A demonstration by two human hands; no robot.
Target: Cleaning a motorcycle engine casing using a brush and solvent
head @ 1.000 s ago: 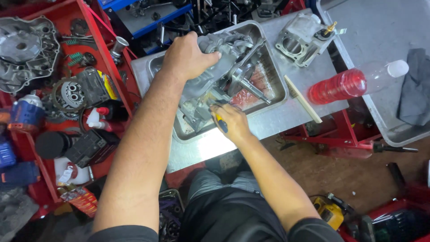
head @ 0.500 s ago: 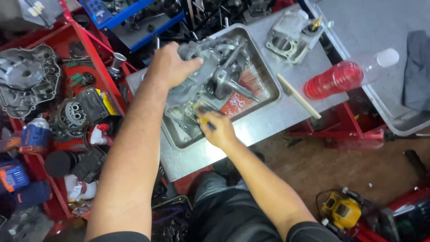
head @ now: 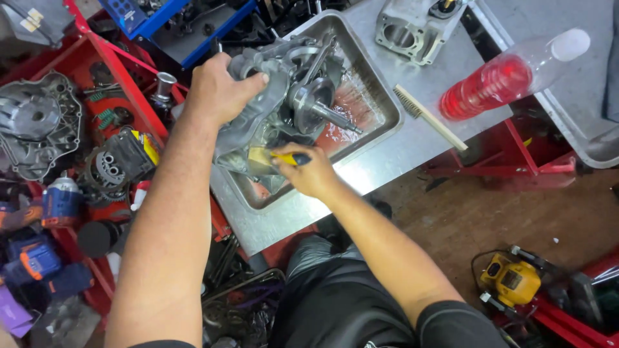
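On the steel table (head: 412, 138) sits a metal tray (head: 380, 96) with red fluid, and in it lies the grey engine crankcase (head: 277, 96), its crankshaft stub pointing toward the right hand side. The left hand (head: 216, 90) clamps its fingers over the case's upper left edge. The right hand (head: 309, 174), nearer the body, pinches a yellow-handled brush (head: 277, 156), bristles pressed against the casing's near side. Compared with half a second earlier, the brush hand sits slightly lower on the casing.

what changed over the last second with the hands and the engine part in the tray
Little changed. The right hand keeps its yellow-handled brush against the engine case, shifted only slightly. The left hand still grips the case's top edge, which stays in the metal tray.
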